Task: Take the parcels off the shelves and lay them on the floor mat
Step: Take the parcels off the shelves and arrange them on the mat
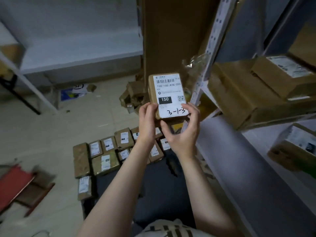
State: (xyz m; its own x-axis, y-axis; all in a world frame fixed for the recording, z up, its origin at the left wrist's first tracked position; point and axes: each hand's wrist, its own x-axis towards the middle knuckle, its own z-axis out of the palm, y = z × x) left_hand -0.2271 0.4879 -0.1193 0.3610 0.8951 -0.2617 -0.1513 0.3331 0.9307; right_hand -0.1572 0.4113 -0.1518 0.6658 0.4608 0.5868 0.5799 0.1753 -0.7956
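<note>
I hold a small brown parcel (166,94) up in front of me, its white label marked "150" and a handwritten "3-1-3" facing me. My left hand (147,124) grips its lower left edge. My right hand (182,132) grips the lower right corner, thumb under the parcel. Below on the floor, several brown labelled parcels (106,153) lie in rows on the dark mat (159,190). More parcels (259,86) sit on the grey metal shelves (239,151) at the right.
A tall cardboard sheet (171,35) leans behind the held parcel, with a heap of small boxes (133,96) at its foot. A red stool (18,183) stands at the lower left. Another shelf leg (30,88) and a blue-and-white bag (73,93) are at the far left.
</note>
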